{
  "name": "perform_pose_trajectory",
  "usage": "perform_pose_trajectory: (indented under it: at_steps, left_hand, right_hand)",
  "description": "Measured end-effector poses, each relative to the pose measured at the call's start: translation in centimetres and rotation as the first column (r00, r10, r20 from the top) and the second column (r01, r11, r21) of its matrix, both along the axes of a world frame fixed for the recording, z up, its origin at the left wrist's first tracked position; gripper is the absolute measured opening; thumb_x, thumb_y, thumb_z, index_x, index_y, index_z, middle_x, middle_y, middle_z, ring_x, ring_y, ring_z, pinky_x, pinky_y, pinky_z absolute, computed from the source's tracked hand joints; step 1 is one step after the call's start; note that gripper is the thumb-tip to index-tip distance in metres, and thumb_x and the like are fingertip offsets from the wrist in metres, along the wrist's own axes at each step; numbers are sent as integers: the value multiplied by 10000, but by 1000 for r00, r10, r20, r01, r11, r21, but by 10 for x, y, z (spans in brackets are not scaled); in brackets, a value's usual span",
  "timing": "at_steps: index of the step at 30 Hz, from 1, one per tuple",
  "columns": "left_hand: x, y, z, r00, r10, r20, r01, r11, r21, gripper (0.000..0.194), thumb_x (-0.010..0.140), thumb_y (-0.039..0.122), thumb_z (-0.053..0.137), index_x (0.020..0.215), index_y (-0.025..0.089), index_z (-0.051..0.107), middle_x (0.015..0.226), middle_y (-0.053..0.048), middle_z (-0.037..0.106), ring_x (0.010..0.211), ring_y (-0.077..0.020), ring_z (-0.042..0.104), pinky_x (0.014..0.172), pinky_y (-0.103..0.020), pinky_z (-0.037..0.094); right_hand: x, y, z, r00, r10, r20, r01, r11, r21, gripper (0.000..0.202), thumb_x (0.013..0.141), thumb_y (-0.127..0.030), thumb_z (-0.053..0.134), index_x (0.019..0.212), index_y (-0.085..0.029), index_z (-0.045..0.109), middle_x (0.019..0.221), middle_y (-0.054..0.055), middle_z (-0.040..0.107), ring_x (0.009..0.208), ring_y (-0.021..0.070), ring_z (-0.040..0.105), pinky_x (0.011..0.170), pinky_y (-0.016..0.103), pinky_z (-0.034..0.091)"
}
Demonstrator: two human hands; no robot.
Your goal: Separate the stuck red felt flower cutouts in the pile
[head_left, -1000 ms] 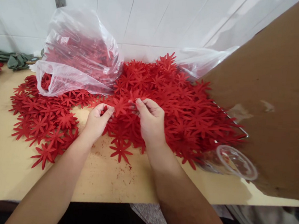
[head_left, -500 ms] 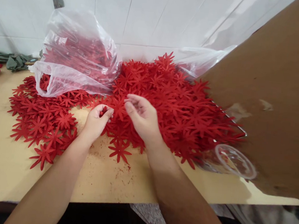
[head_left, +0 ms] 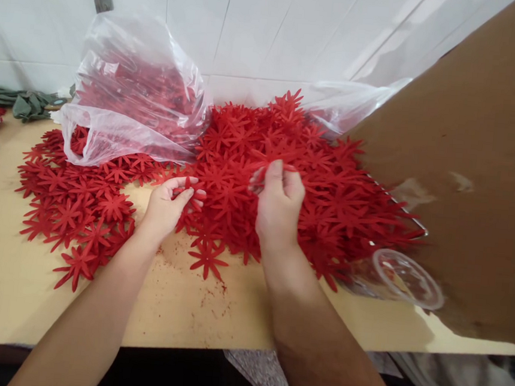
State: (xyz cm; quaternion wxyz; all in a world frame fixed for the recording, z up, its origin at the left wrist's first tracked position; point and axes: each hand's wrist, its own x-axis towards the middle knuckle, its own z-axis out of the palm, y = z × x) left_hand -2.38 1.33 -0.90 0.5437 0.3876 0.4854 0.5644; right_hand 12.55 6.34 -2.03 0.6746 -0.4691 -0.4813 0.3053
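My left hand is closed on a red flower-shaped cutout, whose petals stick out between thumb and fingers. It hovers between two heaps of such cutouts. Farther right, my right hand pinches another red flower cutout by its edge, just over the large heap of red flowers; the cutout is slightly smeared by motion. A smaller heap of red flowers spreads out to the left of my left hand. One flower lies at the front edge of the large heap.
A clear plastic bag full of red flowers stands by the white wall. A tall cardboard sheet or box bounds the right side. A clear plastic tub lies tipped beside it. Green fabric pieces lie far left on the table.
My right hand has moved right over the large heap and gone from open to pinching a flower cutout. My left hand stays nearly in place, with more of its cutout showing.
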Motion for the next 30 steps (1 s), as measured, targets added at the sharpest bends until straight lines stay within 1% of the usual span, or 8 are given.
perform_pose_trajectory:
  at_steps: [4,6,8,11,14,17,25,30]
  left_hand:
    - [1,-1,1,1000,2,-10,-2,1000,4,87,766,126,521,844,123,559,536,29,605,442,-59,527,490,-192,433]
    - [2,-2,-1,999,3,-47,-3,1000,3,65,777,159,519,826,134,554,487,52,562,394,-56,490,444,-187,404]
    - [2,-2,-5,996,3,-90,-2,1000,14,79,781,205,530,829,147,554,463,67,528,372,-53,464,418,-181,375]
    - [1,-1,-10,993,1,-121,5,999,43,143,765,271,563,855,160,558,476,71,512,380,-51,451,416,-177,355]
    - [0,1,-13,989,17,-146,-6,998,70,155,755,286,577,852,167,552,566,55,535,449,-51,467,463,-181,374]
    - [1,-1,-13,979,84,-188,-60,990,131,131,796,297,523,777,168,540,664,32,549,592,-61,494,584,-183,411]
    - [6,-1,-12,994,-52,-92,60,995,80,50,768,121,500,780,170,498,607,58,501,551,-59,461,602,-193,401]
    - [3,3,-20,963,-42,-268,65,995,80,85,786,162,463,777,164,548,635,21,560,598,-88,527,641,-234,434]
  right_hand:
    - [9,7,-2,992,-120,-46,117,992,-53,414,787,-562,435,1001,-209,460,994,92,544,883,195,587,758,393,502]
    - [11,4,1,970,-231,74,231,973,16,490,753,-545,508,1087,-189,463,1160,135,487,1042,228,537,888,434,455]
    - [9,-2,5,935,-271,231,248,961,123,505,736,-539,542,1093,-185,503,1191,136,479,1111,237,491,960,447,403]
    - [-2,-16,9,937,-3,349,-46,990,132,420,769,-524,514,1042,-207,556,1073,97,570,1035,204,541,920,414,433]
    - [-17,-25,5,851,399,340,-417,909,-24,359,753,-467,564,996,-203,574,968,66,624,896,166,595,796,342,489]
    - [-24,-24,-3,782,528,332,-519,846,-122,247,724,-354,612,899,-182,593,865,36,642,780,139,599,738,308,485]
    - [-15,-10,-3,952,282,120,-275,959,-73,134,694,-313,598,711,-204,523,599,-41,526,535,92,473,541,248,411]
    - [-3,-1,-3,992,98,74,-97,995,-18,98,715,-283,552,739,-220,482,611,-36,491,527,103,470,538,269,430]
